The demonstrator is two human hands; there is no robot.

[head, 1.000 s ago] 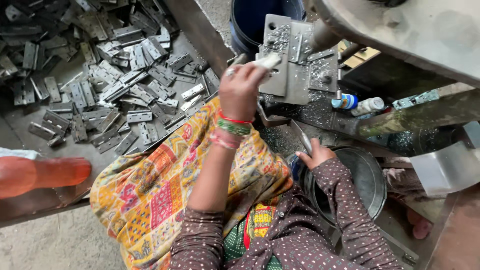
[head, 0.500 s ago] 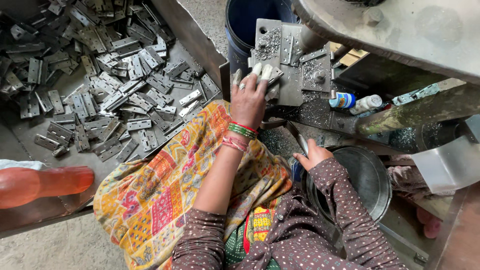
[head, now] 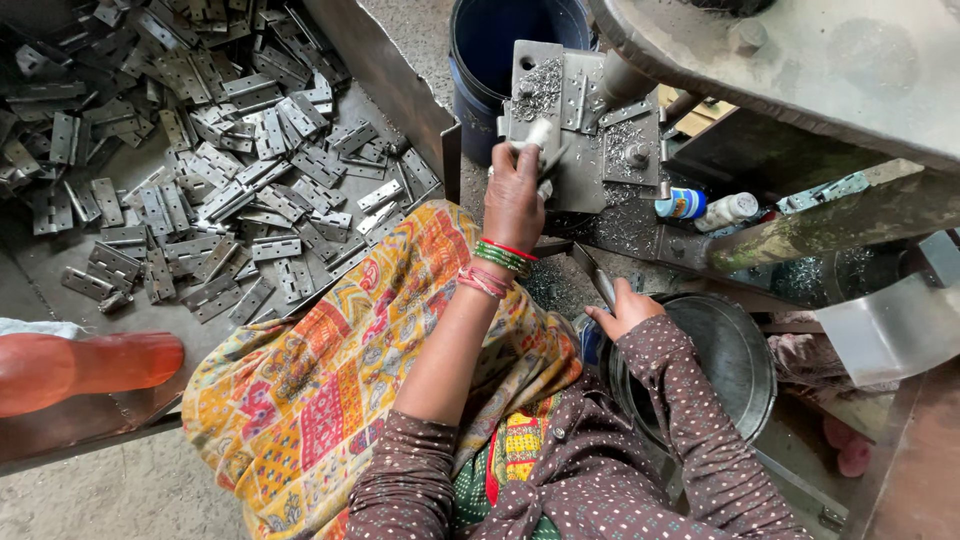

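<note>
We note our right hand resting by the round grey metal pan, its fingers curled about a thin metal piece. Farther out, our left hand has its fingers closed around a flat grey metal hinge on the shavings-strewn steel jig plate.

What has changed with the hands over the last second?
The left hand has slid a little lower on the metal machine plate, fingers still pinching a small pale piece. The right hand stays resting at the rim of the round metal pan. The heap of hinges lies unchanged.
</note>
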